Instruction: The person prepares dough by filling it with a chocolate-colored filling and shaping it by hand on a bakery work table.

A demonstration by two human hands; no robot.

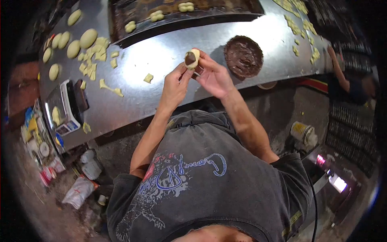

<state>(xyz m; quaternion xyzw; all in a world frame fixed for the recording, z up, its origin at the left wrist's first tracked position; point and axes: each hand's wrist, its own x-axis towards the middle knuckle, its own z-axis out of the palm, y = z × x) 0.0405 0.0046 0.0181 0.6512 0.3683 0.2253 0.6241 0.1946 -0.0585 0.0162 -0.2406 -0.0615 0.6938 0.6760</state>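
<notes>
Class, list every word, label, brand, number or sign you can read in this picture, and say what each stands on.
Perhaps "Conny D...": upside-down blue script on the dark shirt; uncertain, and the rest unreadable.
Small label on the device at left: too small to read.
Any print on the white bag, lower left: too blurred.
Any print on the yellowish tub, right: too blurred.
Nothing reads with certainty.

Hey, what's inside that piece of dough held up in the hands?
A dark brown filling shows in the open side of the dough piece. How deep it goes is hidden by the dough itself, and the left hand covers part of the outside.
</notes>
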